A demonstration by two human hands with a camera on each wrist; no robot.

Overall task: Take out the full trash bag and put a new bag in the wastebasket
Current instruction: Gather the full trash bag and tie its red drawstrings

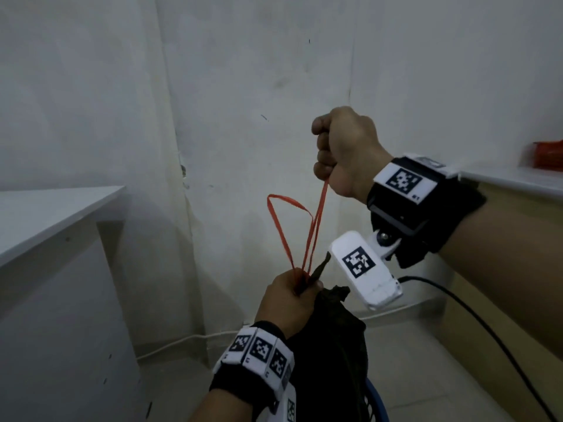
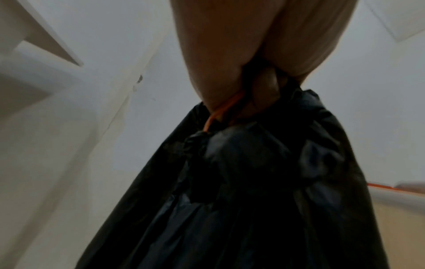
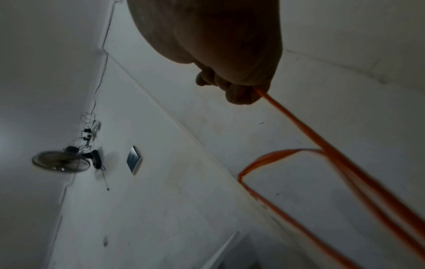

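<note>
Left hand (image 1: pixel 289 300) grips the gathered neck of the black bag (image 1: pixel 329 354), fingers curled round the bunched plastic and the base of the orange drawstring (image 1: pixel 316 220). Right hand (image 1: pixel 341 150), a closed fist held above the left, pinches one drawstring loop taut; a second loop stands slack just beside it, to the left. The bag hangs below the left hand, its lower part cut off by the frame edge. A blue rim (image 1: pixel 377 400), partly hidden behind the bag at bottom, may belong to the wastebasket; this cannot be told for certain.

Open room: the hands work in a corner between two pale walls (image 1: pixel 243 71), with free space above and ahead of them. To the left, a white shelf (image 1: pixel 45 214) juts out, well apart from the hands. To the right, a ledge (image 1: pixel 511 181) bears a blurred orange object (image 1: pixel 545 155). A black cable (image 1: pixel 475 327) runs beneath the right forearm. A white cord (image 1: pixel 182 341) lies along the wall base. In the right wrist view a wall fan (image 3: pixel 62 162) is mounted high up.
</note>
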